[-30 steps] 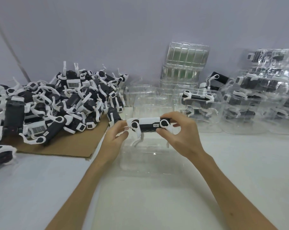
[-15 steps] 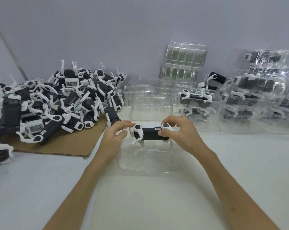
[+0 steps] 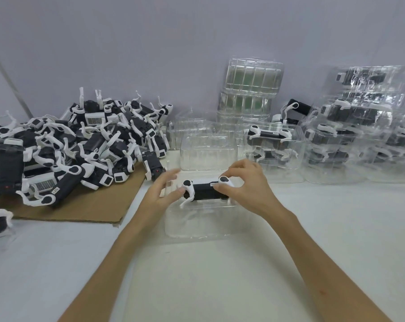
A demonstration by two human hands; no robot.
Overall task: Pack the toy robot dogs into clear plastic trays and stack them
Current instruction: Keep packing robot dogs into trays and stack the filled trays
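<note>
A black and white toy robot dog [image 3: 204, 190] sits low in a clear plastic tray [image 3: 197, 226] at the table's middle. My right hand [image 3: 245, 189] pinches the dog's right end with thumb and fingers around the white hip joint. To the left of the dog, my left hand [image 3: 161, 197] has its fingers spread and relaxed, its fingertips close to the dog's left leg. A big pile of loose robot dogs [image 3: 69, 145] lies on brown cardboard [image 3: 85, 208] at the left.
Empty clear trays [image 3: 206, 149] stand just behind the one in use. A packed tray [image 3: 269, 145] sits to their right, and stacks of packed trays [image 3: 357, 126] fill the far right. Ribbed clear lids [image 3: 250, 89] lean on the grey wall.
The dog has gone down from above the tray into it. My left hand let go of the dog's left end and spread its fingers. The right hand keeps its hold.
</note>
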